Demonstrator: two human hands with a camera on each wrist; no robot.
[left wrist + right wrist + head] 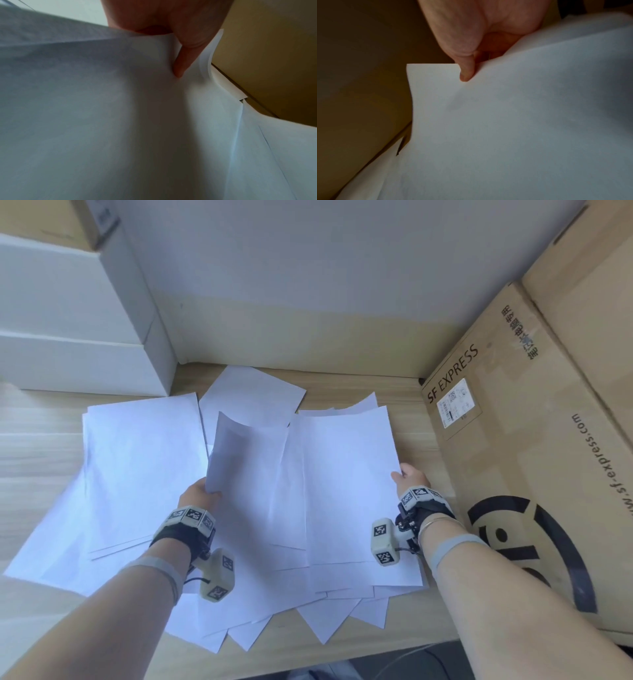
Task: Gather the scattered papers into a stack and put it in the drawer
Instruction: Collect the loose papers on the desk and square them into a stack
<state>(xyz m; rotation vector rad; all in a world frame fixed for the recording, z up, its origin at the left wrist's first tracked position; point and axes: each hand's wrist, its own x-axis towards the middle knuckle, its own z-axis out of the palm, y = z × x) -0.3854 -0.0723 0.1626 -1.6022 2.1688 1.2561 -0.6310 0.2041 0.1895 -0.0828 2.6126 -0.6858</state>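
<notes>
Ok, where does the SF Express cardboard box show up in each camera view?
Head: SF Express cardboard box fills the right side, beside the right hand.
Left wrist: tan box wall, upper right.
Right wrist: dark tan wall, left.
Shared landmark: the white papers against it.

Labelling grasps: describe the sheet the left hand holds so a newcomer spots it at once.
Start at the SF Express box on the desk's right and move left across the spread papers to the middle. The sheet is pinched at its near corner by the left hand; unlike its flat neighbours, it curls up off the pile.
</notes>
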